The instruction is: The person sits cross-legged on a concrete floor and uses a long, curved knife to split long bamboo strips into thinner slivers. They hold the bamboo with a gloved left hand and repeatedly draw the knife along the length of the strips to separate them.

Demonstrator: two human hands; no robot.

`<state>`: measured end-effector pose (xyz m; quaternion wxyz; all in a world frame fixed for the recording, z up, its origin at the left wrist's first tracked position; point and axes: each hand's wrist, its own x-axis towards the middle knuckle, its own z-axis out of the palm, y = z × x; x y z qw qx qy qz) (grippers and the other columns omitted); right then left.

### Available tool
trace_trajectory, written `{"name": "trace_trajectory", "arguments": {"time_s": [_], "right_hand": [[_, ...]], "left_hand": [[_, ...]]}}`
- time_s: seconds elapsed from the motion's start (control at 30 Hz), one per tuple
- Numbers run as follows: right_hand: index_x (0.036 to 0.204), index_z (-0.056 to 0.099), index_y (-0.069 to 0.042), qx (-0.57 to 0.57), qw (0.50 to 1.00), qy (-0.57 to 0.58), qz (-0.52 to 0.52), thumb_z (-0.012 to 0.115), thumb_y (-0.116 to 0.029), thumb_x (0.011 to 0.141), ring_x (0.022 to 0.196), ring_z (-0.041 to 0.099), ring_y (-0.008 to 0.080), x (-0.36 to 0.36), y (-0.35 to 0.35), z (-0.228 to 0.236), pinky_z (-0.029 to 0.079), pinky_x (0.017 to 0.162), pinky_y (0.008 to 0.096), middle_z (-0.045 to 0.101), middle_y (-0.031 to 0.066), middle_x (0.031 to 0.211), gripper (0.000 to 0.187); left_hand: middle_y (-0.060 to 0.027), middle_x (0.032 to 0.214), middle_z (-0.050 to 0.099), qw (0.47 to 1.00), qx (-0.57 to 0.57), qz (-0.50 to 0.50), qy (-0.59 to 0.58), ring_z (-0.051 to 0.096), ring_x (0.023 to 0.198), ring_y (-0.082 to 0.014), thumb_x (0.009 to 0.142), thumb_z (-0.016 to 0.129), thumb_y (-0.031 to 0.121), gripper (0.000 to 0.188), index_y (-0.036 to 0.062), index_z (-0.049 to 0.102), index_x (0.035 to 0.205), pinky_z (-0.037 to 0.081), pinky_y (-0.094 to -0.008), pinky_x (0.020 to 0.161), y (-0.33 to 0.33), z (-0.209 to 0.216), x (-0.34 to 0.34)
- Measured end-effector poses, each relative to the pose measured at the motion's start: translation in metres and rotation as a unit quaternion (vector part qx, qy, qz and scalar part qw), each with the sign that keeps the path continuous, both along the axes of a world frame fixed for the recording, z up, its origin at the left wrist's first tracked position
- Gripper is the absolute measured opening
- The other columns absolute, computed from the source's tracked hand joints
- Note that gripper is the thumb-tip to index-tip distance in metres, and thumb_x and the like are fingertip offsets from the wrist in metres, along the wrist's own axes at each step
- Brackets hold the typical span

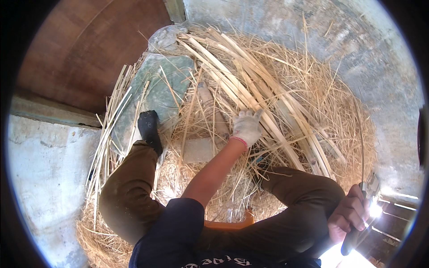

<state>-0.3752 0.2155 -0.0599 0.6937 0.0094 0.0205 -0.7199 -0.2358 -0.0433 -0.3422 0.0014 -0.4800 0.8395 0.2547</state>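
Observation:
My left hand point(246, 127), in a white work glove with a red cuff, reaches forward and closes over long pale bamboo strips point(250, 85) lying in a fanned bundle on the straw. My bare right hand point(347, 213) sits beside my right knee, gripping the dark handle of a knife point(357, 223) whose metal blade glints above the fingers. A thin curved sliver point(362, 143) rises from that hand. My brown trouser legs are bent, one on either side.
Loose straw and shavings point(321, 102) cover the ground. A green slab point(163, 85) lies at the left by my black-socked foot point(149, 127). More strips point(105, 143) run along the concrete step. An orange seat point(232, 222) is under me. A brown door point(89, 49) stands behind.

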Motion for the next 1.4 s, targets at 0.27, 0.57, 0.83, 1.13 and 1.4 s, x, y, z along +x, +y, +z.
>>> {"name": "trace_trajectory", "arguments": {"time_s": [0.27, 0.57, 0.83, 1.13, 1.4], "right_hand": [[0.092, 0.041, -0.014, -0.005, 1.0, -0.014, -0.018, 0.044, -0.017, 0.105, 0.06, 0.063, 0.0108, 0.002, -0.001, 0.001, 0.041, 0.058, 0.0323, 0.053, -0.0012, 0.069, 0.014], [0.094, 0.043, -0.013, -0.022, 1.0, -0.014, -0.004, 0.046, -0.02, 0.103, 0.062, 0.064, 0.0098, -0.001, 0.0, -0.003, 0.044, 0.063, 0.0332, 0.056, -0.0024, 0.073, 0.011], [0.094, 0.043, -0.012, -0.02, 1.0, -0.008, 0.0, 0.047, -0.019, 0.1, 0.062, 0.064, 0.0101, -0.003, -0.001, -0.003, 0.043, 0.061, 0.0333, 0.056, -0.0021, 0.074, 0.01], [0.092, 0.042, -0.012, -0.029, 0.999, -0.028, -0.017, 0.047, -0.019, 0.097, 0.061, 0.063, 0.0113, -0.004, 0.0, -0.007, 0.042, 0.06, 0.0346, 0.054, -0.0002, 0.072, 0.011], [0.093, 0.042, -0.012, -0.047, 0.999, -0.001, 0.023, 0.045, -0.022, 0.103, 0.061, 0.062, 0.0094, -0.01, 0.0, -0.009, 0.042, 0.061, 0.0328, 0.052, -0.0016, 0.072, 0.015]], "left_hand": [[-0.0147, 0.159, 0.037, 0.997, -0.079, 0.027, -0.002, 0.036, 0.144, -0.0355, 0.086, 0.065, 0.025, 0.068, 0.0121, 0.046, 0.15, 0.036, -0.0552, 0.113, 0.017, -0.006, -0.005], [-0.0132, 0.16, 0.037, 0.993, -0.055, -0.099, 0.04, 0.037, 0.145, -0.0366, 0.083, 0.068, 0.021, 0.073, 0.0094, 0.043, 0.15, 0.036, -0.0527, 0.114, -0.01, -0.003, 0.011], [-0.0141, 0.134, 0.058, 0.98, -0.122, -0.142, -0.06, 0.051, 0.127, -0.0318, 0.081, 0.066, 0.022, 0.044, 0.0082, 0.068, 0.123, 0.045, -0.0458, 0.104, -0.02, 0.012, -0.013], [-0.0117, 0.111, 0.069, 0.973, -0.08, -0.213, -0.028, 0.06, 0.115, -0.0283, 0.079, 0.066, 0.028, 0.036, 0.0061, 0.073, 0.107, 0.047, -0.0437, 0.101, -0.034, 0.004, 0.0], [-0.0227, 0.1, 0.074, 0.982, 0.161, -0.093, 0.027, 0.073, 0.09, -0.0377, 0.088, 0.05, 0.057, 0.068, -0.0021, 0.07, 0.116, 0.057, -0.0428, 0.085, -0.052, 0.023, -0.017]]}}
